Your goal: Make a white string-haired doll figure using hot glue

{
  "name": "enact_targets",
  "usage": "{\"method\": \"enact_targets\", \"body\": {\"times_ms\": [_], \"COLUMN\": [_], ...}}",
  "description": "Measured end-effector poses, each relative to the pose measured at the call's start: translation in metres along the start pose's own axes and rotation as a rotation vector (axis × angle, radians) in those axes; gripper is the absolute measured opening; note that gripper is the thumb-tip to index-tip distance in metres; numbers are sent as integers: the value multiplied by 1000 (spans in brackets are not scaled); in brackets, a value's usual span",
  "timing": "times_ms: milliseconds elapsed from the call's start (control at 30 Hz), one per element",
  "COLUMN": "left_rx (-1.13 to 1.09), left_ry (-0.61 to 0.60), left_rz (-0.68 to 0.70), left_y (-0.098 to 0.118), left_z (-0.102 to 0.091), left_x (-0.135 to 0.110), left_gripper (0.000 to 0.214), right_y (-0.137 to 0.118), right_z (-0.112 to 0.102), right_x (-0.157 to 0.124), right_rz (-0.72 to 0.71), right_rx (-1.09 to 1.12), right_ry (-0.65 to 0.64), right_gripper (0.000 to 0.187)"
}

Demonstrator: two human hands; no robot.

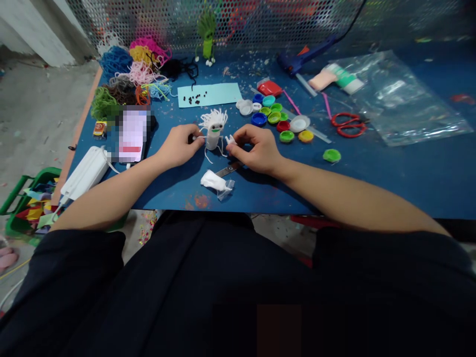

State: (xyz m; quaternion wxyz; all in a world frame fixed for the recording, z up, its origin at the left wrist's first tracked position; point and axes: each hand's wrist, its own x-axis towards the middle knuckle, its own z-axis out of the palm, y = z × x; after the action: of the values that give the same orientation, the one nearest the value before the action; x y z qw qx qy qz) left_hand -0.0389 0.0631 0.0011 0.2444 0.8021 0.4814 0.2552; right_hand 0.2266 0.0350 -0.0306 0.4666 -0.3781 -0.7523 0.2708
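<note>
Dark cloth of our clothing (pixel 201 272) lies nearest, with the blue tabletop (pixel 169 193) just beyond it. Between our hands, a white cylindrical figure with stringy yarn hair and a green mouth (pixel 212 140) stands upright, thin yarn legs trailing at its foot. Our right hand (pixel 258 150) is curled, thumb and forefinger pinching a small white clay-like lump (pixel 230 140) just right of the figure. Our left hand (pixel 182 145) has thumb and forefinger drawn together at a yarn arm's end; whether they grip it is too small to tell. A tug there could topple the figure or loosen the strand, and pinching too hard could flatten the lump. Nearer, a flat metal strip (pixel 226 171) reaches toward our right hand, beside a plastic-wrapped white block (pixel 213 180); a dropped wrist could knock the strip.
</note>
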Motion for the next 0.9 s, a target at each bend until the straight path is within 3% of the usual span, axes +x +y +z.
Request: {"method": "enact_targets", "body": {"times_ms": [267, 400, 567, 900], "left_rx": [-524, -585, -737, -691], "left_ry": [-209, -218, -230, -291], "left_rz": [-253, -304, -396, -352], "left_y": [0, 2, 3, -7], "left_z": [-10, -13, -19, -27], "left_x": [3, 3, 2, 3], "left_gripper": [16, 25, 17, 12], "right_y": [-1, -2, -2, 0], "right_z": [-1, -2, -2, -2], "right_x": [0, 0, -1, -2], "right_rz": [-4, -5, -15, -59], "right_rx": [-41, -51, -67, -94], "right_ry": [-11, -20, -32, -47], "right_gripper": [27, 26, 25, 21]}}
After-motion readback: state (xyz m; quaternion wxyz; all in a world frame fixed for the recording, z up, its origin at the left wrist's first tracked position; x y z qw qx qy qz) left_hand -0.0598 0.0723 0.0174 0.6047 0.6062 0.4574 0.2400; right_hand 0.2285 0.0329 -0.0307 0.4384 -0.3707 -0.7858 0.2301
